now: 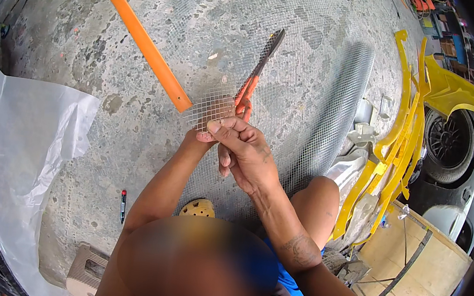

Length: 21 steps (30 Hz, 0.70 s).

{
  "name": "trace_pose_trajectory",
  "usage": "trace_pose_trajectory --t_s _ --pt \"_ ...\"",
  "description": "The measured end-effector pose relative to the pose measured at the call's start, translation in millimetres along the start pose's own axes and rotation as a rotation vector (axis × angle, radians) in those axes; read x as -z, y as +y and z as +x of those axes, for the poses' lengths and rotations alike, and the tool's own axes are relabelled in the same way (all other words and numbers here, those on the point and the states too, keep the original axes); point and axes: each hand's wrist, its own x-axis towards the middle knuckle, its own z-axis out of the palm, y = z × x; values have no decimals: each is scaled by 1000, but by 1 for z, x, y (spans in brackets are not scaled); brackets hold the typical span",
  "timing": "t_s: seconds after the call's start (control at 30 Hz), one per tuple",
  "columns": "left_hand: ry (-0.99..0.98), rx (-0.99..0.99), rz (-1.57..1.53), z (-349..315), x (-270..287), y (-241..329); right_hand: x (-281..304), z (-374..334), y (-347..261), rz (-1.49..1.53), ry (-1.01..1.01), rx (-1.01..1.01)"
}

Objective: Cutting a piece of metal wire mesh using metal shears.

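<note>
A small piece of square wire mesh (209,105) is held up in front of me. My right hand (251,155) pinches its near edge between thumb and fingers. Behind the mesh, partly seen through it, my left hand (204,136) grips the piece from below; most of its fingers are covered. Just beyond the hands, a cutting tool with red handles (248,88) and a dark blade points away over the floor. A wide sheet of the same mesh spreads under it and rises into a large mesh roll (341,107) on the right.
An orange strip (144,38) lies at the far left. Plastic sheeting (24,118) covers the left floor, with a marker pen (123,206) and stool (86,268) nearer me. On the right are yellow car panels (411,133), a wheel (450,140) and a wooden board (410,267).
</note>
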Motion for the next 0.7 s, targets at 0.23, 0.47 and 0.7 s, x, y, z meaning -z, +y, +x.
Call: trace_pose_trajectory --t_s 0.23,0.47,0.7 --pt "5 -7 778 -82 42 22 -3 -4 -10 33 -35 -28" --pt "97 211 703 -257 104 -24 55 12 30 -161 -72 -100" --pt "113 214 556 -233 115 6 82 44 74 -362 -47 -26"
